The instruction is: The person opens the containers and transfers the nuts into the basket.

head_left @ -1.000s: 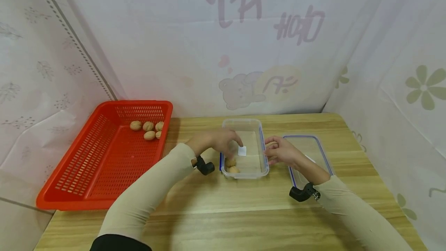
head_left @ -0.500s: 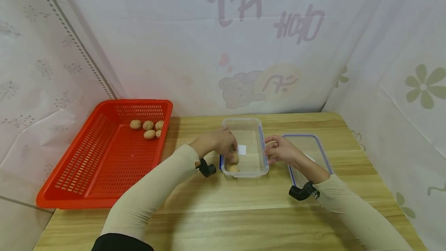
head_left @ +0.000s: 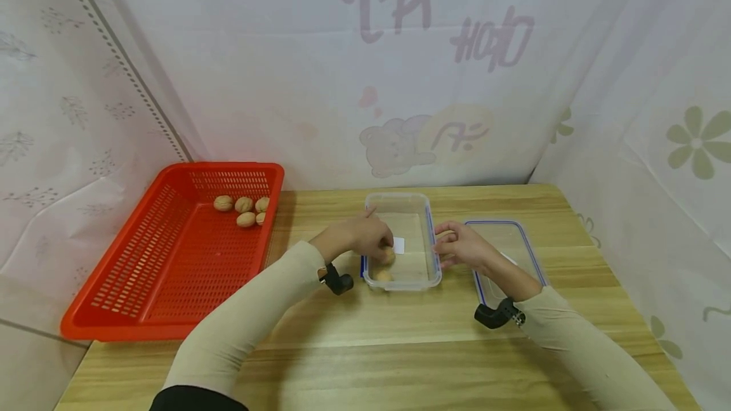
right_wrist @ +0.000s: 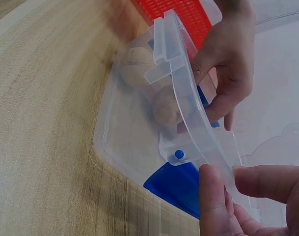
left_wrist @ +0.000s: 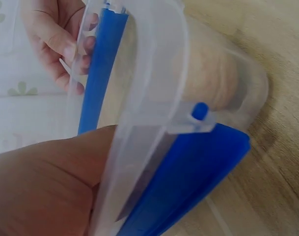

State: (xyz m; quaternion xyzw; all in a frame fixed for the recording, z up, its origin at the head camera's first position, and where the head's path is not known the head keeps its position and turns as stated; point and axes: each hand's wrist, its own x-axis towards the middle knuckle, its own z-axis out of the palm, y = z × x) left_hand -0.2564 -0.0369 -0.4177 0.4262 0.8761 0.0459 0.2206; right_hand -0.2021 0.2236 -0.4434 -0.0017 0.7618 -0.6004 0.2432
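A clear plastic box [head_left: 415,285] with blue side clips stands lidless on the table. My left hand [head_left: 368,234] reaches over its left wall, fingers curled down around a walnut [head_left: 389,255]. Through the wall in the right wrist view, that walnut [right_wrist: 167,109] shows by the left fingertips. Another walnut [head_left: 384,276] lies in the near left corner of the box, and it appears blurred through plastic in the left wrist view. On the opposite side, my right hand [head_left: 459,246] pinches the box's right rim between thumb and fingers [right_wrist: 214,196].
At left stands a red perforated basket [head_left: 171,333] with several walnuts [head_left: 245,219] in its far right corner. A clear lid with a blue seal [head_left: 502,231] lies right of the box, partly under my right forearm. A printed cloth [head_left: 320,81] hangs behind the table.
My left hand has dipped into the box and its fingers have closed around a walnut, which has shifted slightly right and away from the corner. My right hand stays at the rim.
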